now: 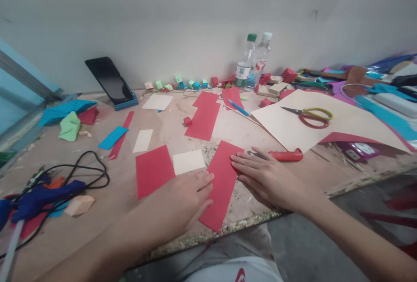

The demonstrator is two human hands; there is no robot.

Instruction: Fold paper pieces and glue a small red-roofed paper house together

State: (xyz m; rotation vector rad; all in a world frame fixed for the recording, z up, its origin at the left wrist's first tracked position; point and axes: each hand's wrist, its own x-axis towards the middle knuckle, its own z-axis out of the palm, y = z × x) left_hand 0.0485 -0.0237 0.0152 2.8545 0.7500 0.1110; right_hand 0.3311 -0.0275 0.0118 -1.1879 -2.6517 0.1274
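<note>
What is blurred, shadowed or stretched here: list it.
Head view: soft overall, small print on the bottle labels unreadable; head view: a soft shadow beneath the right hand; head view: the pile towards the right edge looks smeared and stretched.

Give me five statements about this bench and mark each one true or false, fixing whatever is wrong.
1. The right hand has its fingers over one edge of a red sheet. True.
2. The scissors lie on blue cloth. False: the scissors lie on cream paper.
3. The green-capped bottle stands left of the white-capped bottle in the picture. True.
4. The phone lies flat on the table. False: the phone leans back in a blue stand.
5. The left hand holds a blue pen. False: the blue pen lies farther back, apart from both hands.
</note>
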